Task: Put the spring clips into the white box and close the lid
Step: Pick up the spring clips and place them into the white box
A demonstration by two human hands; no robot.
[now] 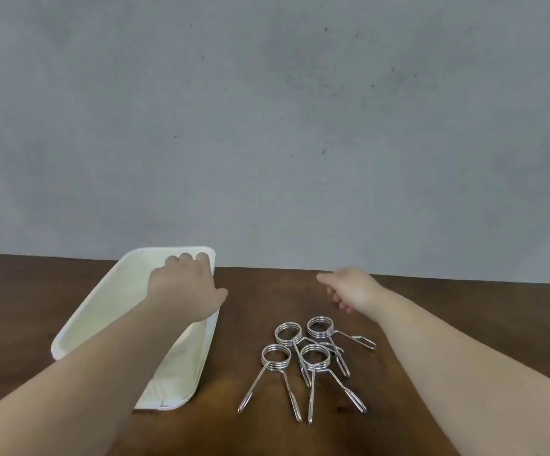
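The white box [186, 386] sits at the left of the wooden table. Its white lid [109, 307] is tilted up over it, the pale inner face toward me. My left hand [184, 284] grips the lid's far edge, fingers curled over the rim and thumb on the right side. Several metal spring clips [313, 360] lie together on the table to the right of the box, coils away from me and handles toward me. Beyond the clips my right hand [349, 289] hovers with loosely curled fingers, holding nothing.
The brown wooden table [448, 324] ends at a grey wall [267, 126] just behind the box. Both of my bare forearms reach in from the bottom corners.
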